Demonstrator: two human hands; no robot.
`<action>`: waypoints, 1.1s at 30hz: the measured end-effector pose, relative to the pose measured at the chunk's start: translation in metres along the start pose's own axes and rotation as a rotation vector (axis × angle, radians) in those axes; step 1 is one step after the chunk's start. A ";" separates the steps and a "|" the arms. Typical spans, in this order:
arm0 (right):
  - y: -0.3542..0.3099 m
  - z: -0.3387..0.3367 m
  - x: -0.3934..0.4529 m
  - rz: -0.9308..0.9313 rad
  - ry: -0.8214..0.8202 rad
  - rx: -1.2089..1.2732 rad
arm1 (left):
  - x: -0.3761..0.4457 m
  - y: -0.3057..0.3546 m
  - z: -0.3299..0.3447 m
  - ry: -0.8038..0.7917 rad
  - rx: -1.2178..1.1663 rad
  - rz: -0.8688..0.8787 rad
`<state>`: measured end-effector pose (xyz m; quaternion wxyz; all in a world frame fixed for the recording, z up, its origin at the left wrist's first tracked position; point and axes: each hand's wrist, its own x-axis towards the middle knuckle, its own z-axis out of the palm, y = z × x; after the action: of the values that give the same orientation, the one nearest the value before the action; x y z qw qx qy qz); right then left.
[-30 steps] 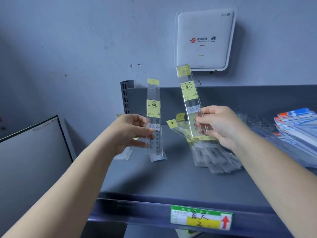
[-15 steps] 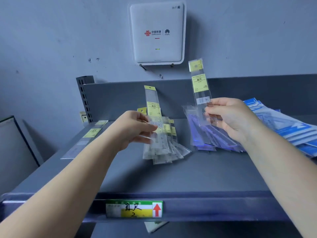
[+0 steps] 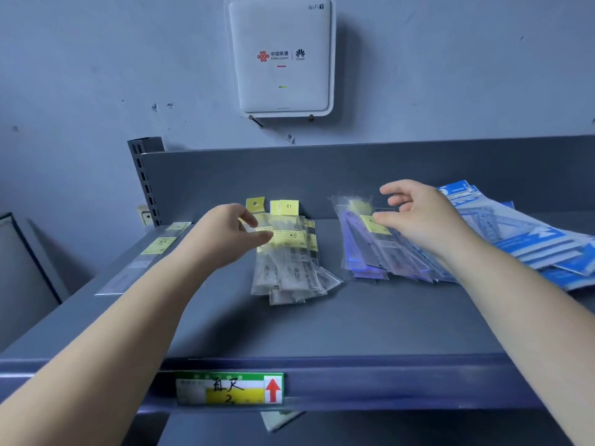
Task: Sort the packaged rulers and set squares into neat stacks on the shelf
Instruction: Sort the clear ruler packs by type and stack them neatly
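Both hands have come down since half a second ago, when each held a packaged ruler upright; those rulers now lie on the piles. Left hand (image 3: pixel 225 235) reaches over the stack of clear rulers (image 3: pixel 286 255) in the middle of the shelf (image 3: pixel 354 323), thumb and forefinger a little apart at the yellow label of the top packet; whether they touch it I cannot tell. Right hand (image 3: pixel 421 217) hovers with fingers spread and relaxed over the fanned pile of purple-tinted packets (image 3: pixel 363 255), its thumb at the blurred yellow-labelled ruler (image 3: pixel 370 226) lying on top of that pile. Both forearms stretch in from the bottom corners.

Just to the right, partly under the right wrist, lies a fanned pile of blue-and-white packets (image 3: pixel 531 243). One long ruler packet (image 3: pixel 148 255) with a yellow label rests alone along the shelf's left edge, well apart from the others.

On the shelf's front lip sits a green and yellow tag (image 3: pixel 230 388) with handwritten characters, a "2" and a red up arrow. On the wall above hangs a white router (image 3: pixel 281 56) marked "WiFi 7", with a red knot logo, Chinese characters and a Huawei logo
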<state>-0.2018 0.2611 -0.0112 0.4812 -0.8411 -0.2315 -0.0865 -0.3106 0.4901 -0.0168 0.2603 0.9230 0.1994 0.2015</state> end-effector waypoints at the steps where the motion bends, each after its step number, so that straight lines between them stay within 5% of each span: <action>1: -0.003 0.004 0.000 -0.029 -0.005 -0.021 | -0.001 -0.005 -0.006 0.033 0.019 0.012; 7: -0.033 0.041 -0.003 -0.118 -0.123 -0.060 | -0.011 -0.057 -0.043 0.163 0.100 -0.064; 18: -0.095 0.155 -0.033 -0.334 -0.403 -0.272 | -0.011 -0.129 -0.065 0.061 0.246 -0.171; 26: -0.131 0.205 -0.040 -0.148 -0.595 -0.602 | -0.005 -0.166 -0.082 -0.125 0.430 -0.299; 33: -0.155 0.222 -0.016 0.066 -0.680 -0.804 | -0.004 -0.187 -0.104 -0.186 0.256 -0.300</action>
<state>-0.3064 0.5115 -0.0135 0.0208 -0.9466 -0.2966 0.1245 -0.4124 0.6763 -0.0415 0.1855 0.9230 0.3336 0.0477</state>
